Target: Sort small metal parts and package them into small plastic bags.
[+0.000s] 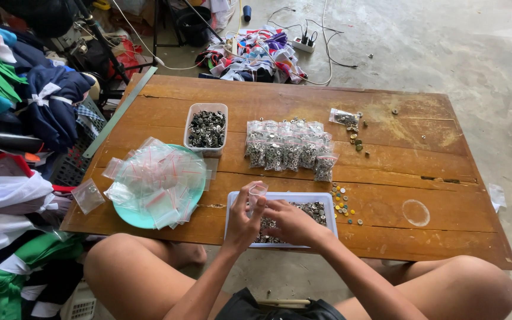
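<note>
Two hands work over the near tray [327, 198] of small metal parts: the left hand [243, 220] pinches a small clear bag [258, 191] above it, and the right hand [290, 220] curls over the parts. Parts could miss the bag's narrow mouth and scatter on the tabletop [386, 178]. Whatever the right hand's fingers hold is hidden.

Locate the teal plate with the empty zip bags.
In the head view the teal plate sits at the table's near-left edge, piled with empty zip bags, left of the white tray and the left hand.
</note>
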